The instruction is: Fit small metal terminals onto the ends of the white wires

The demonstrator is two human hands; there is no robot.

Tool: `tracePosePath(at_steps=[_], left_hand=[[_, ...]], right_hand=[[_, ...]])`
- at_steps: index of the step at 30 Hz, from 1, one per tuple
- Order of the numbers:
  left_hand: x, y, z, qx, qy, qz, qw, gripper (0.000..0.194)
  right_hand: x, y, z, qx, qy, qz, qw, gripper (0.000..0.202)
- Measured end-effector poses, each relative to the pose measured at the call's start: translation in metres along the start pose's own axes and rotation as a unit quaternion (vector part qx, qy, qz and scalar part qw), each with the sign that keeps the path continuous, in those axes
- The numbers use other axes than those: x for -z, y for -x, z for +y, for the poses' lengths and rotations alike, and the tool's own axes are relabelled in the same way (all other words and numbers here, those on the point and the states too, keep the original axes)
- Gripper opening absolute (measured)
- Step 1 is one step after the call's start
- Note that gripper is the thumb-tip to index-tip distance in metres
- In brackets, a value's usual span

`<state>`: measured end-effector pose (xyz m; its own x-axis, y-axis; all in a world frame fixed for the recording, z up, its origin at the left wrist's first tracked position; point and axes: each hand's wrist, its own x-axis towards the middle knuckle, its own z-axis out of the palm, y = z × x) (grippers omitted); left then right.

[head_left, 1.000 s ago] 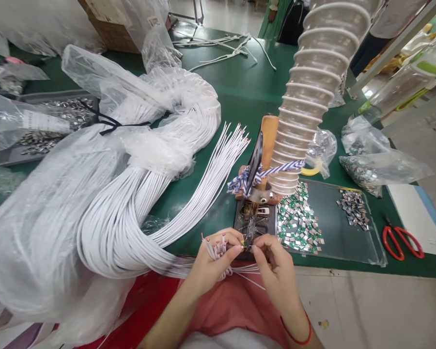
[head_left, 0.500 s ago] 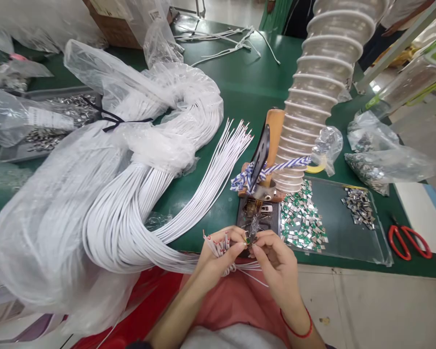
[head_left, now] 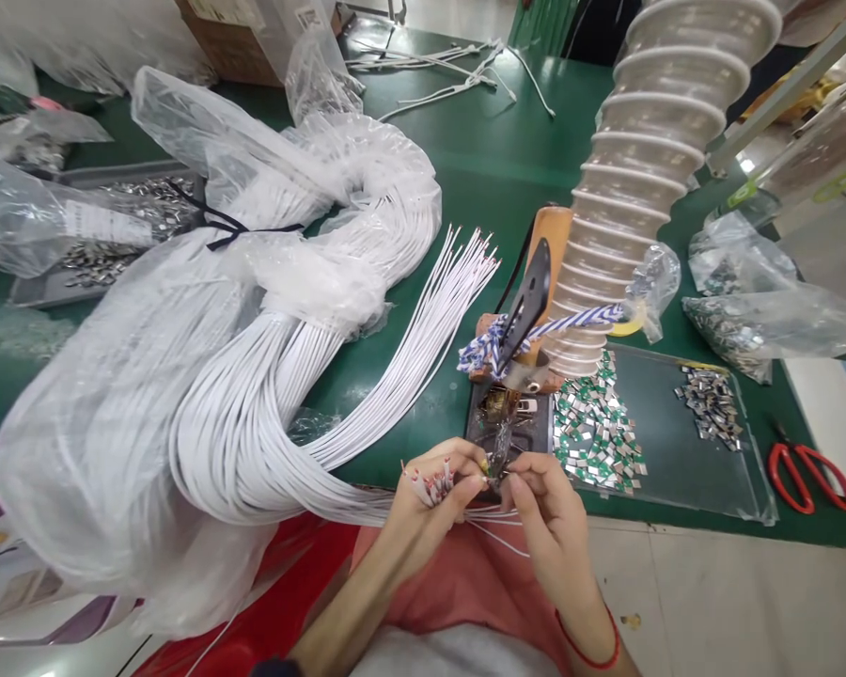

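My left hand is closed round several white cables, whose stripped ends with red tips stick out over its back. Its thumb and forefinger pinch at the front, where a tiny piece is too small to make out. My right hand is beside it, thumb and fingertips pressed together; what they grip, if anything, is hidden. Both sets of fingertips meet just below a dark metal tip on a fixture with an orange block, a black lever and blue-and-white cord. The cables run left into a big white bundle.
A clear ribbed hose comes down behind the fixture. A tray at right holds small green circuit boards and metal connectors. Red-handled scissors lie beyond it. Plastic-wrapped cables cover the left side.
The view has shifted slightly, so the scene sits a little further right. My right fingertips have drawn slightly away from the left ones. My left hand keeps hold of the cables.
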<state>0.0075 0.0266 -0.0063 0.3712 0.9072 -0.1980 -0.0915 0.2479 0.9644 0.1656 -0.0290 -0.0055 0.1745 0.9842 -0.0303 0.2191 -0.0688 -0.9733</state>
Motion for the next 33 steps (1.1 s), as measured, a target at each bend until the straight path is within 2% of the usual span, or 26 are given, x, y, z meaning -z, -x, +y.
tracePosePath(at_steps=[9,21,24,28,33], left_hand=[[0.0,0.001,-0.002,-0.041,-0.037,0.025,0.998,0.026],[-0.005,0.001,-0.007,-0.022,0.027,0.058,0.998,0.028],[-0.005,0.003,-0.008,0.0,0.025,0.069,0.997,0.03],[-0.003,0.005,-0.008,-0.003,0.025,0.065,0.998,0.028],[0.002,0.01,-0.01,0.004,0.006,0.065,0.998,0.029]], right_hand=[[-0.002,0.001,0.004,0.042,-0.035,0.024,0.998,0.01],[-0.009,-0.006,-0.005,0.058,-0.055,0.047,0.996,0.012],[-0.008,-0.005,-0.002,0.05,-0.063,0.045,0.996,0.011],[-0.005,0.001,0.002,0.017,-0.048,0.056,0.997,0.011],[0.0,0.009,0.002,-0.026,-0.044,0.016,0.999,0.011]])
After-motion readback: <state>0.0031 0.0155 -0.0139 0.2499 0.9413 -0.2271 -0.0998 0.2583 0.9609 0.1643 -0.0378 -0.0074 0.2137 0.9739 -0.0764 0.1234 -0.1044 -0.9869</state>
